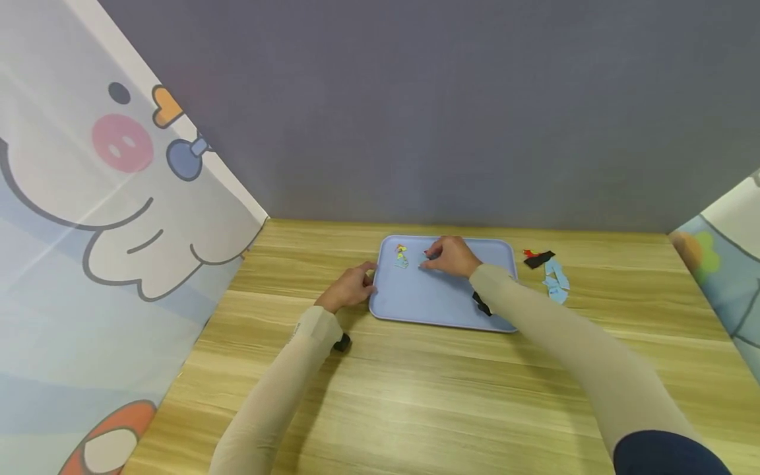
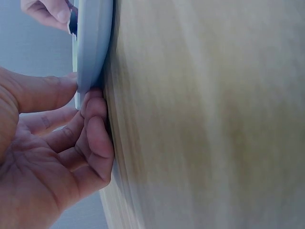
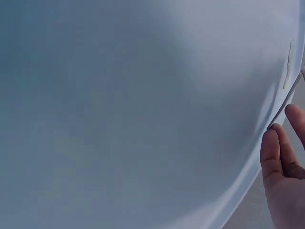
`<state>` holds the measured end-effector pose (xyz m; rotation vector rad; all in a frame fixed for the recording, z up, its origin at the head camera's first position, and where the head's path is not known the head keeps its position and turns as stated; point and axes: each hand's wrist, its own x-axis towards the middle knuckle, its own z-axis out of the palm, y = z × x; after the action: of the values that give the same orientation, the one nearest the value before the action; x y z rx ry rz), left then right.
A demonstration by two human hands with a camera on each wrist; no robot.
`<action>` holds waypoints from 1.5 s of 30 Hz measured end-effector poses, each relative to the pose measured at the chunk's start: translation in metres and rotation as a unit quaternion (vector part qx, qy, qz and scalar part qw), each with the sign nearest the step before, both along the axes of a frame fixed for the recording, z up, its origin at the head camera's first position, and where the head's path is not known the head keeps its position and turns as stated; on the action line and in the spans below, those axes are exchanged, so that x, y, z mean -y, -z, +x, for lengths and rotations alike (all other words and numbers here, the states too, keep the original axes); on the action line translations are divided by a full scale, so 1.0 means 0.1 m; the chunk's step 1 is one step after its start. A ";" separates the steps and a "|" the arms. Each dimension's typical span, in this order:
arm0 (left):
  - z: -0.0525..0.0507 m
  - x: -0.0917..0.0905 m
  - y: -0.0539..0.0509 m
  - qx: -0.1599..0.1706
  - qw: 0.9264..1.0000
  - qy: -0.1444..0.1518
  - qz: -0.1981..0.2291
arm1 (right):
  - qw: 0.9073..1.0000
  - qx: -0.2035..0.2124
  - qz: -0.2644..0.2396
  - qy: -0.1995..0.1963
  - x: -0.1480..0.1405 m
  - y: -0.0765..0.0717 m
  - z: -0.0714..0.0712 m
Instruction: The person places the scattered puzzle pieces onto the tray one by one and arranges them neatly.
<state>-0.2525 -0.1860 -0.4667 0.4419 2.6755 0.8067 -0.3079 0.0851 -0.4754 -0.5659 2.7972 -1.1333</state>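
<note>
A light blue tray (image 1: pixel 427 300) lies on the wooden table. My left hand (image 1: pixel 350 288) holds its left rim; in the left wrist view the thumb presses the edge while the curled fingers sit at its side and underneath. Over the tray, my right hand (image 1: pixel 454 257) pinches a thin flat piece (image 3: pixel 285 101) by its edges, with the piece seen nearly edge-on in the right wrist view. Small yellow, red and pale blue paper-like pieces (image 1: pixel 402 257) lie at the tray's upper left, to the left of the right hand.
Right of the tray, several light blue flat scraps (image 1: pixel 557 280) lie loosely overlapping, with a black piece (image 1: pixel 539 259) and a small red piece (image 1: pixel 530 253) above them. A grey wall panel (image 1: pixel 463 119) stands behind the wooden table (image 1: pixel 380 396). Printed cloth (image 1: pixel 65 277) borders the left.
</note>
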 end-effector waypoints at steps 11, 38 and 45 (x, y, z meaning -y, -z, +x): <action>-0.03 -0.09 -0.02 -0.001 1.000 0.003 -0.003 | 1.000 -0.016 0.014 0.011 0.06 -0.04 -0.01; -0.03 -0.02 0.02 0.002 1.000 -0.006 -0.009 | 0.999 -0.031 0.000 -0.034 -0.23 -0.24 0.18; -0.03 0.01 0.05 -0.002 1.000 -0.006 0.004 | 0.999 -0.034 -0.006 -0.036 -0.49 -0.24 0.26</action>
<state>-0.2557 -0.1873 -0.4717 0.4316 2.6812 0.8219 -0.2822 0.1341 -0.4515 -0.7138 2.8024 -1.1388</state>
